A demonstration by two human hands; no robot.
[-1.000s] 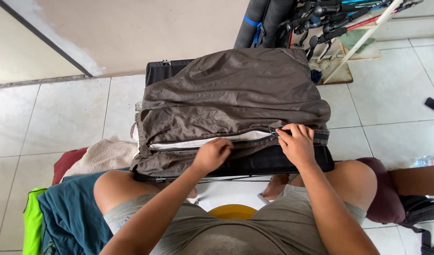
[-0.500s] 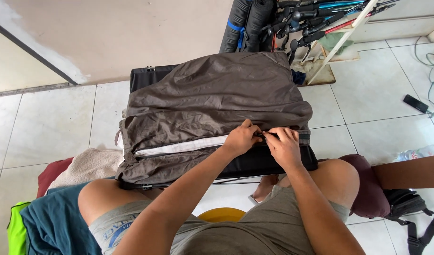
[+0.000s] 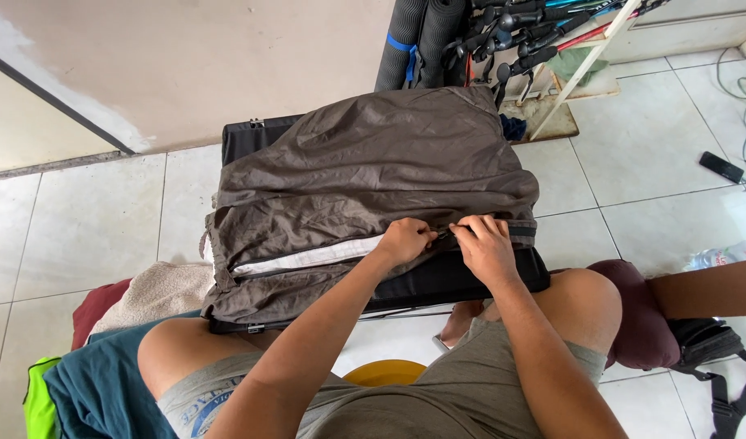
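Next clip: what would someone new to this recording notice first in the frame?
A large crumpled grey-brown fabric garment fills the centre, spread over a flat black case on the white tiled floor. At its near edge the left hand and right hand meet, pinching the zipper seam, with a white lining strip showing to the left. Rolled dark mats and poles stand behind.

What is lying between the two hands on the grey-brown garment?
In the head view, only a short stretch of the dark zipper line on the grey-brown garment lies between the left hand and right hand; their fingers nearly meet.
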